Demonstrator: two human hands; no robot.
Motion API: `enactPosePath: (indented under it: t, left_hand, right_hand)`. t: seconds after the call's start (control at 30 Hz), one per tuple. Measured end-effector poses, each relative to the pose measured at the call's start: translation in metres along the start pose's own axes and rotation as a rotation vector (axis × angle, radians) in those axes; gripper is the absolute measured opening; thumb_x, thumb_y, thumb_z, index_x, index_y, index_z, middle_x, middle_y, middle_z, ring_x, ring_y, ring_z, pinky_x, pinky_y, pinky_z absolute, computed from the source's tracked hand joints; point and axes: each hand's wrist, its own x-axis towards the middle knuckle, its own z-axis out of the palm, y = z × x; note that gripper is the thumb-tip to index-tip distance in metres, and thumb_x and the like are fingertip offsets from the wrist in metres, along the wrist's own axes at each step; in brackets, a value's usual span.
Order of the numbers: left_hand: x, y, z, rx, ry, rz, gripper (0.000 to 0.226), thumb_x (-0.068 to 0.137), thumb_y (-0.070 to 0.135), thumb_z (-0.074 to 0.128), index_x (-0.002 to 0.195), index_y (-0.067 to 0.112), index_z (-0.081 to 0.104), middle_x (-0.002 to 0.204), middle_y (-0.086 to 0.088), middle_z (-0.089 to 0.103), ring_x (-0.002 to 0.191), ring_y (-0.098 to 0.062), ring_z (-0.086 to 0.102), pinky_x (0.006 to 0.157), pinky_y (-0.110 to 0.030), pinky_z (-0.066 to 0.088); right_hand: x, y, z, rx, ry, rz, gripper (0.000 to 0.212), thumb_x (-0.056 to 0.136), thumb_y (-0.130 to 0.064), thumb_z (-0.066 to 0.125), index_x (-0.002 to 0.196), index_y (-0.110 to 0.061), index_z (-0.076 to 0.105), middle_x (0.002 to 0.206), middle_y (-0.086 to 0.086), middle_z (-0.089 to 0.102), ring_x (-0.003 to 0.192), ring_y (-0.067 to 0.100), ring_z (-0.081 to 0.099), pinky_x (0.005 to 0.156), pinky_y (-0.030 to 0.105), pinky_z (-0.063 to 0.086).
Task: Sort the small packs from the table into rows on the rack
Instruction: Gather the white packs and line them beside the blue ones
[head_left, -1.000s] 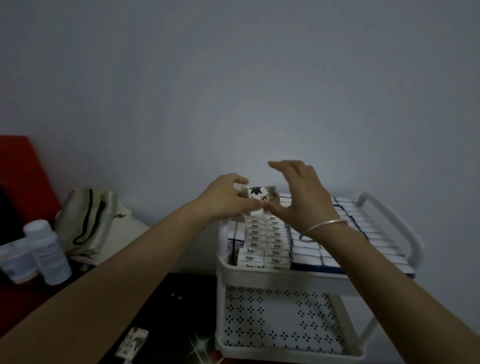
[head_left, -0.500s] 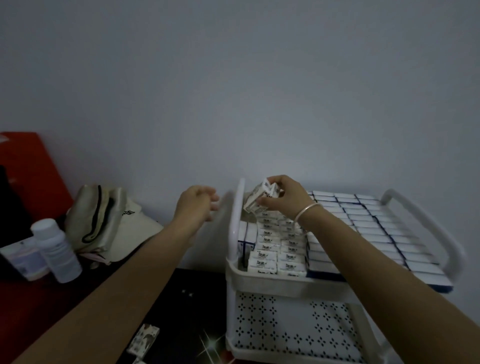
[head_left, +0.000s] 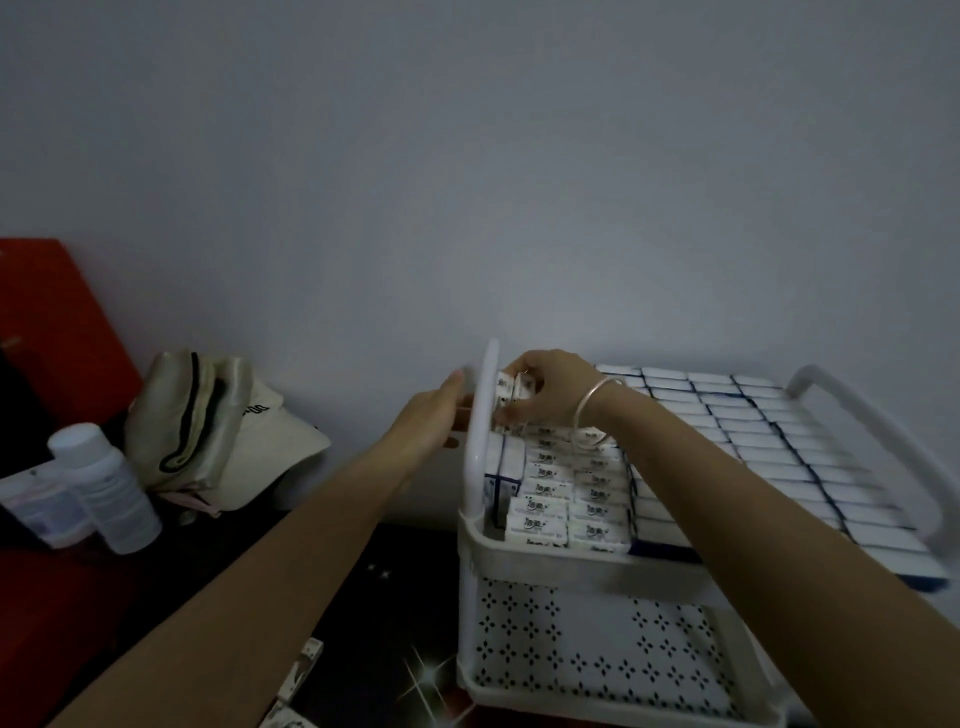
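A white two-tier rack (head_left: 545, 564) stands at the right, its top tray filled with rows of small white packs (head_left: 566, 499). My right hand (head_left: 550, 389), with a silver bangle on the wrist, pinches two small packs (head_left: 511, 389) at the far left end of the rows, just inside the rack's left handle (head_left: 485, 415). Outside that handle, my left hand (head_left: 428, 418) has its fingers stretched out and touches the handle's outer side, holding nothing. A few loose packs (head_left: 298, 675) lie on the dark table at the bottom.
A white bottle (head_left: 104, 486) and a box (head_left: 36, 509) stand at the left on a red surface. Beside them lie a beige cap (head_left: 260, 431) and a bag (head_left: 182, 415). The rack's lower shelf (head_left: 597, 654) has a diamond pattern. A plain wall is behind.
My right hand has lowered the packs to the far end of the left rows. The left hand let go of the packs, drew left, then came up against the rack's left handle.
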Motion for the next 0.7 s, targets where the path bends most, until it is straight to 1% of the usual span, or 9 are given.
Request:
enactPosePath:
  t: [0.1,0.17,0.27,0.33,0.4,0.43,0.5,0.6,0.7]
  left_hand:
    - [0.0,0.002,0.001,0.116,-0.001,0.0,0.066,0.093,0.066,0.025,0.1,0.019,0.071,0.11,-0.006,0.07,0.103,-0.022,0.064,0.1,-0.041,0.046]
    - [0.001,0.001,0.002,0.188,0.043,-0.009,0.081,0.084,0.077,0.025,0.105,0.014,0.071,0.111,-0.01,0.069,0.102,-0.026,0.064,0.099,-0.043,0.047]
    - [0.003,-0.002,0.004,0.186,0.075,-0.02,0.074,0.091,0.07,0.024,0.105,0.013,0.069,0.105,-0.01,0.068,0.095,-0.025,0.065,0.093,-0.041,0.051]
    - [0.005,0.0,0.008,0.119,0.093,0.007,0.063,0.097,0.06,0.025,0.106,0.014,0.067,0.103,-0.007,0.068,0.09,-0.019,0.064,0.082,-0.033,0.052]
    - [0.006,0.001,0.013,0.088,0.14,0.089,0.053,0.1,0.051,0.027,0.107,0.015,0.065,0.106,-0.006,0.067,0.085,-0.013,0.061,0.069,-0.025,0.047]
    - [0.007,0.0,0.014,0.087,0.158,0.115,0.053,0.101,0.049,0.027,0.108,0.014,0.066,0.108,-0.006,0.067,0.088,-0.013,0.061,0.07,-0.024,0.045]
    - [0.007,-0.002,0.014,0.092,0.144,0.105,0.061,0.1,0.052,0.025,0.104,0.015,0.073,0.105,-0.003,0.07,0.093,-0.015,0.064,0.078,-0.025,0.047]
    - [0.005,0.002,0.009,0.063,0.062,0.045,0.069,0.1,0.054,0.019,0.1,0.014,0.075,0.097,-0.002,0.073,0.091,-0.016,0.067,0.08,-0.025,0.05]
    - [-0.002,0.008,0.003,-0.086,0.037,0.003,0.061,0.101,0.052,0.021,0.099,0.012,0.068,0.092,-0.004,0.072,0.087,-0.018,0.068,0.071,-0.027,0.053]
  right_hand:
    - [0.001,0.006,0.012,0.033,-0.034,-0.032,0.05,0.077,-0.057,0.065,0.112,-0.023,0.055,0.095,-0.01,0.055,0.088,0.013,0.052,0.075,0.026,0.043]
    - [0.002,0.008,0.023,0.074,-0.05,-0.044,0.056,0.081,-0.062,0.052,0.118,-0.02,0.057,0.108,-0.004,0.061,0.095,0.015,0.056,0.087,0.032,0.046]
    - [0.003,0.016,0.031,0.082,-0.063,-0.065,0.059,0.08,-0.057,0.043,0.114,-0.014,0.063,0.119,0.006,0.065,0.11,0.025,0.058,0.101,0.043,0.042]
    - [0.003,0.018,0.035,0.008,-0.009,-0.072,0.043,0.09,-0.041,0.043,0.111,-0.012,0.065,0.117,0.009,0.065,0.114,0.028,0.055,0.102,0.04,0.04]
    - [0.003,0.018,0.042,-0.119,0.041,-0.086,0.031,0.095,-0.028,0.041,0.107,-0.014,0.066,0.108,0.012,0.065,0.113,0.029,0.049,0.097,0.04,0.04]
    - [0.003,0.015,0.044,-0.175,0.052,-0.084,0.029,0.096,-0.028,0.041,0.107,-0.017,0.066,0.107,0.01,0.064,0.113,0.028,0.046,0.097,0.042,0.039]
    - [0.004,0.013,0.046,-0.273,0.062,-0.103,0.028,0.095,-0.03,0.042,0.109,-0.022,0.065,0.111,0.007,0.062,0.112,0.029,0.045,0.099,0.043,0.037]
    - [0.002,0.014,0.043,-0.183,0.075,-0.11,0.025,0.092,-0.028,0.051,0.11,-0.022,0.068,0.111,0.006,0.067,0.109,0.03,0.053,0.101,0.036,0.037]
    - [-0.011,0.01,0.037,-0.01,0.138,-0.065,0.034,0.091,-0.028,0.058,0.122,-0.016,0.062,0.12,0.006,0.064,0.111,0.026,0.057,0.092,0.021,0.037]
